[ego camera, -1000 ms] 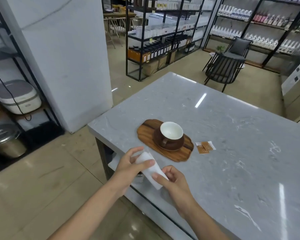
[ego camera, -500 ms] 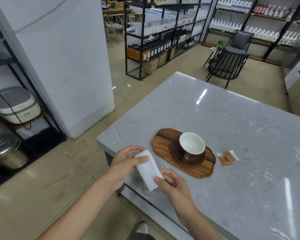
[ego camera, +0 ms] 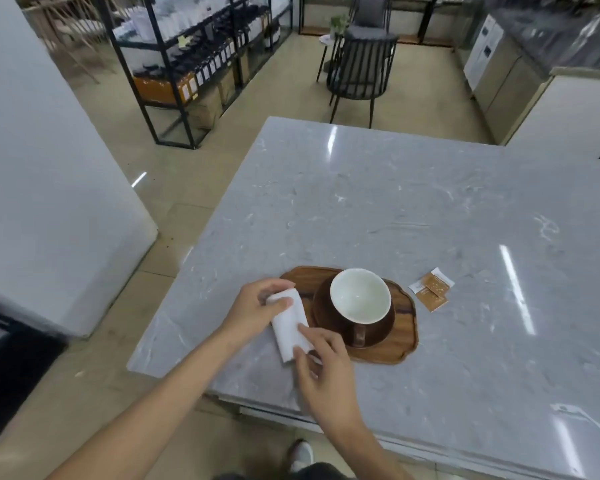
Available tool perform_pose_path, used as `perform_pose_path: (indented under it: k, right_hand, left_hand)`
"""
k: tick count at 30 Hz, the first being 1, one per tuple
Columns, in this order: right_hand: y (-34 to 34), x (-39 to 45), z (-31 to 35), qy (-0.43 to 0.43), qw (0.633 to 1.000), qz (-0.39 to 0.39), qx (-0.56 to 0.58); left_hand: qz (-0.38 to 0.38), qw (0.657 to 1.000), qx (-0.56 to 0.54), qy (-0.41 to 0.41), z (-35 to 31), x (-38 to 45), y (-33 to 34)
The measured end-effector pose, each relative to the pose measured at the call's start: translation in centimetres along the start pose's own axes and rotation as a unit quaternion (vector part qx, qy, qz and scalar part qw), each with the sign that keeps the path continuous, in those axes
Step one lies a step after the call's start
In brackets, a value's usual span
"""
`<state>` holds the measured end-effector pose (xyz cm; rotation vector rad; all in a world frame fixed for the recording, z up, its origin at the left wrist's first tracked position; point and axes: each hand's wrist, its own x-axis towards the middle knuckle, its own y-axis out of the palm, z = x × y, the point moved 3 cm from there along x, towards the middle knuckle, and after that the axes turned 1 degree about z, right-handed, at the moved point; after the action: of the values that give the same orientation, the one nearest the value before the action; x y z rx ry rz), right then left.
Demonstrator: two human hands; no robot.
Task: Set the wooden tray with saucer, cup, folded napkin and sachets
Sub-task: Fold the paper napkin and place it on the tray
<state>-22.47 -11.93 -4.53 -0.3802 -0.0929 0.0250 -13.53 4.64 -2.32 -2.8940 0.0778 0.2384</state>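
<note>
A folded white napkin (ego camera: 290, 323) is held between both hands at the left end of the wooden tray (ego camera: 400, 344). My left hand (ego camera: 253, 311) pinches its far end and my right hand (ego camera: 321, 365) pinches its near end. On the tray stands a brown saucer (ego camera: 378, 332) with a brown cup (ego camera: 360, 295), white inside, handle toward me. Two brown-and-white sachets (ego camera: 432, 289) lie on the grey marble table (ego camera: 430, 209) just right of the tray.
The table's left corner and front edge are close to my hands. A white pillar (ego camera: 49, 168) stands to the left, black shelving (ego camera: 194, 64) and a dark chair (ego camera: 361, 67) beyond the table, a counter (ego camera: 551, 98) at the far right.
Both hands have carried the napkin forward from off the table's edge to the left end of the tray. The view has shifted closer over the table.
</note>
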Motion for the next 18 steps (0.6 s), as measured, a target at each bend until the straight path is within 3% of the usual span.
perform_pose_path:
  k: [7, 13, 18]
  right_hand:
    - [2.6, 1.2, -0.1, -0.006, 0.992, -0.041, -0.118]
    - [3.9, 1.2, -0.2, 0.006, 0.969, -0.098, -0.225]
    - [5.3, 1.7, 0.1, -0.033, 0.927, -0.145, -0.344]
  left_hand:
    - [0.061, 0.984, 0.154, 0.072, 0.2, 4.4, 0.2]
    - [0.120, 0.942, 0.257, 0.181, 0.0, 5.8, 1.1]
    - [0.106, 0.894, 0.322, 0.293, 0.5, 6.2, 0.1]
